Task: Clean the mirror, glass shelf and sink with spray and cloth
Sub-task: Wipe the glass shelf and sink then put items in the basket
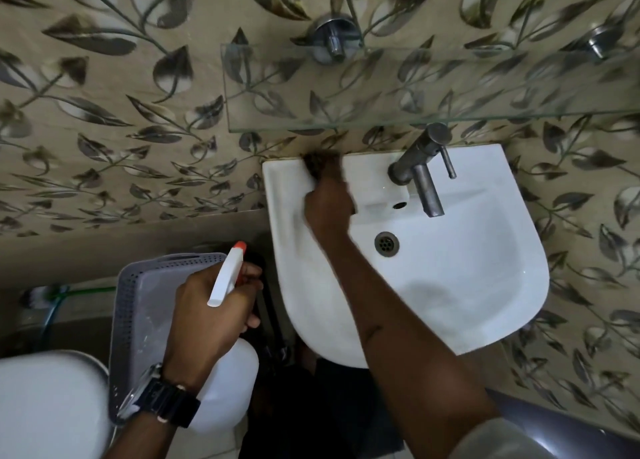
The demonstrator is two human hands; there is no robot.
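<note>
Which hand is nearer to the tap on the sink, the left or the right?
The right hand. It is on the sink's back ledge, just left of the tap, wiping with a dark cloth. The left hand is off the sink, lower left, holding the spray bottle.

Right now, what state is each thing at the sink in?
Left hand: gripping the spray bottle, held upright beside the sink.
Right hand: pressing a dark cloth on the sink's back-left rim.
Sink: basin empty, drain unplugged.
Tap: no water running.
Glass shelf: bare.
Grey basket: looks empty.
</note>
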